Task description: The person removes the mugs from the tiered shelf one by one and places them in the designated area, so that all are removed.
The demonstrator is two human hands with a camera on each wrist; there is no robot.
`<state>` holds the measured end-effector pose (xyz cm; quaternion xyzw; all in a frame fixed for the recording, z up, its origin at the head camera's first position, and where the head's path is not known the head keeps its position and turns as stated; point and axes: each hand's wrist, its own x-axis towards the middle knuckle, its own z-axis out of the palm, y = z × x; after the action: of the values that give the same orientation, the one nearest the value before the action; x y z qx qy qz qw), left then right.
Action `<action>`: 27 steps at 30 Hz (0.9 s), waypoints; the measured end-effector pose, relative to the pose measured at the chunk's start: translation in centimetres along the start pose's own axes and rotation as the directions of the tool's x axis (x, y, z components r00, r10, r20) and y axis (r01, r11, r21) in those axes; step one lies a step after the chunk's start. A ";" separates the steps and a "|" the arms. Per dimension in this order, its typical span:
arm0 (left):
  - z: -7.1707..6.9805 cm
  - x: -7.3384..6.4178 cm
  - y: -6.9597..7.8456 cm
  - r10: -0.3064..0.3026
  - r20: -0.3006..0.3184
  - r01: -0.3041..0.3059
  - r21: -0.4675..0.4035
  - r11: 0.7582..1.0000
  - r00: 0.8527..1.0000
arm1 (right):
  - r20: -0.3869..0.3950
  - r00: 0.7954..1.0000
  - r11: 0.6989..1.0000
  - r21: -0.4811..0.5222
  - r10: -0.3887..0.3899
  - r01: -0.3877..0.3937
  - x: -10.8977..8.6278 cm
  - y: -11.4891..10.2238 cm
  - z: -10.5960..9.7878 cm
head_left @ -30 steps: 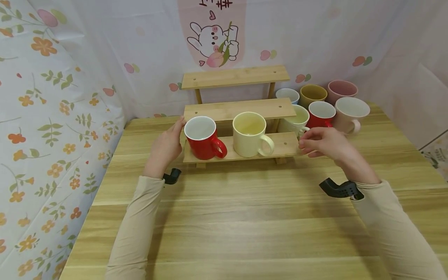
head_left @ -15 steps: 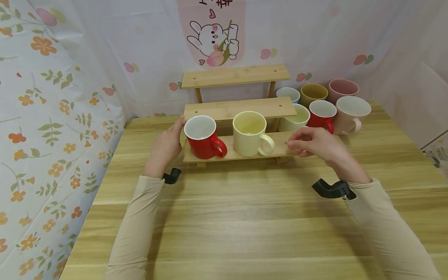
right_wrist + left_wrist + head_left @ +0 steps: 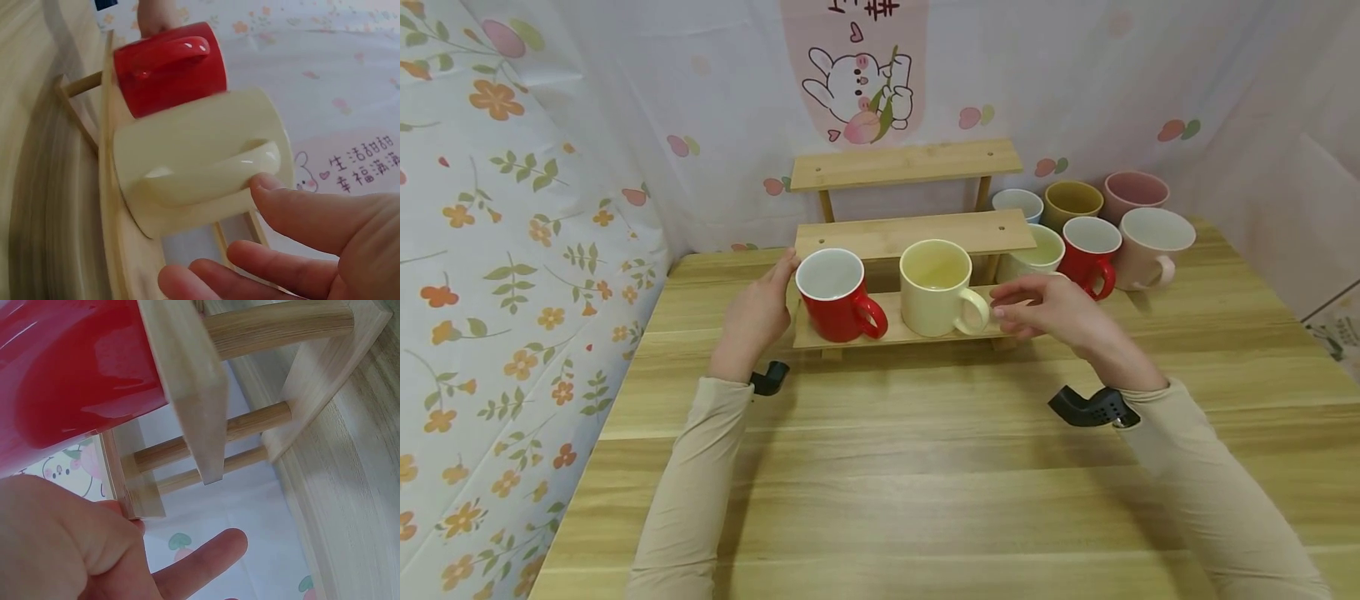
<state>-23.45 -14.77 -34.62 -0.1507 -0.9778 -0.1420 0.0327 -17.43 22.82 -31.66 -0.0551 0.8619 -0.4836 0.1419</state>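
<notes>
A wooden three-tier rack (image 3: 913, 232) stands at the back of the table. On its lowest shelf sit a red mug (image 3: 831, 296) and a pale yellow mug (image 3: 934, 290), both with handles turned right. My left hand (image 3: 756, 312) is at the rack's left side and holds the end of the middle shelf, one finger sticking out free in the left wrist view. Beside the yellow mug's handle is my right hand (image 3: 1048, 312), fingers spread and loosely bent. In the right wrist view its thumb (image 3: 272, 187) overlaps the handle; contact is hard to tell.
Several more mugs stand together at the back right, among them a second red mug (image 3: 1090, 254), a pale pink mug (image 3: 1153, 242) and a mustard mug (image 3: 1072, 204). A patterned cloth (image 3: 722, 125) hangs behind the table (image 3: 917, 467).
My right hand has moved left, from the right end of the lowest shelf to the yellow mug's handle. My left hand and the mugs have stayed put.
</notes>
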 end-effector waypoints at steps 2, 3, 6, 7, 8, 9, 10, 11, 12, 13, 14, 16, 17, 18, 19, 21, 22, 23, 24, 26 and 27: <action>0.0 0.0 0.0 -0.001 0.005 0.001 0.001 1.000 1.000 | -0.004 1.000 1.000 -0.002 -0.001 0.001 0.0 -0.1 0.2; 0.0 0.0 0.0 -0.001 0.007 0.001 0.002 1.000 1.000 | -0.004 1.000 1.000 -0.001 -0.003 0.003 0.0 -0.1 0.3; 0.0 0.0 0.0 -0.004 0.013 0.004 -0.001 1.000 1.000 | -0.009 1.000 1.000 0.004 -0.011 0.011 -0.1 -0.3 0.6; 0.0 0.0 -0.1 -0.005 0.014 0.005 -0.001 1.000 1.000 | -0.009 1.000 1.000 0.007 -0.014 0.014 -0.2 -0.3 0.6; 0.0 0.0 -0.1 -0.006 0.014 0.006 -0.002 1.000 1.000 | -0.012 1.000 1.000 0.008 -0.018 0.018 -0.2 -0.4 0.7; 0.0 0.0 -0.1 -0.007 0.014 0.007 -0.004 1.000 1.000 | -0.014 1.000 1.000 0.010 -0.022 0.022 -0.2 -0.4 0.8; 0.0 0.0 -0.1 -0.008 0.014 0.008 -0.004 1.000 1.000 | -0.016 1.000 1.000 0.010 -0.025 0.025 -0.2 -0.5 0.8; 0.0 0.0 -0.1 -0.008 0.013 0.008 -0.005 1.000 1.000 | -0.016 1.000 1.000 0.011 -0.027 0.027 -0.2 -0.5 0.9; 0.0 0.0 -0.2 -0.009 0.013 0.009 -0.005 1.000 1.000 | -0.015 0.999 0.999 0.015 -0.030 0.030 -0.2 -0.6 0.9; 0.0 0.0 -0.2 -0.009 0.011 0.009 -0.004 1.000 1.000 | -0.014 0.999 0.999 0.016 -0.032 0.032 -0.3 -0.6 0.9; 0.0 0.0 -0.1 -0.008 0.010 0.008 -0.004 1.000 1.000 | -0.012 0.999 0.999 0.018 -0.034 0.034 -0.3 -0.6 1.0; 0.1 0.0 -0.1 -0.007 0.008 0.007 -0.001 1.000 1.000 | -0.006 0.999 0.999 0.023 -0.039 0.039 -0.3 -0.6 1.0; 0.1 0.0 -0.1 -0.005 0.006 0.005 -0.001 1.000 1.000 | -0.003 0.999 0.999 0.028 -0.040 0.040 -0.3 -0.6 1.0; 0.1 0.0 -0.1 -0.003 0.004 0.003 0.000 1.000 1.000 | 0.001 0.999 0.999 0.031 -0.040 0.040 -0.3 -0.7 1.1; 0.1 0.0 -0.1 -0.002 0.003 0.002 0.001 1.000 1.000 | 0.006 0.999 0.999 0.033 -0.038 0.038 -0.3 -0.7 1.1; 0.1 0.0 -0.1 -0.001 0.002 0.001 0.002 1.000 1.000 | 0.023 0.999 0.999 0.041 -0.033 0.032 -0.4 -0.7 1.2; 0.1 0.0 0.0 -0.002 0.001 0.002 0.003 1.000 1.000 | 0.033 0.999 0.998 0.048 -0.034 0.032 -0.5 -0.7 1.2; 0.1 0.0 0.0 -0.003 0.001 0.003 0.002 1.000 1.000 | 0.042 0.998 0.998 0.051 -0.037 0.035 -0.5 -0.7 1.3; 0.1 0.0 0.0 -0.007 0.001 0.007 0.001 1.000 1.000 | 0.050 0.998 0.998 0.054 -0.040 0.037 -0.5 -0.8 1.4; 0.0 0.0 0.1 -0.010 0.001 0.010 -0.001 1.000 1.000 | 0.061 0.997 0.997 0.057 -0.046 0.043 -0.4 -0.8 1.6; 0.0 0.0 0.1 -0.009 0.000 0.009 -0.002 1.000 1.000 | 0.066 0.997 0.997 0.059 -0.051 0.047 -0.3 -0.8 1.7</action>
<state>-23.43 -14.70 -34.64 -0.1462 -0.9783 -0.1431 0.0317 -16.62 21.09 -31.78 -0.0883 0.8407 -0.5094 0.1608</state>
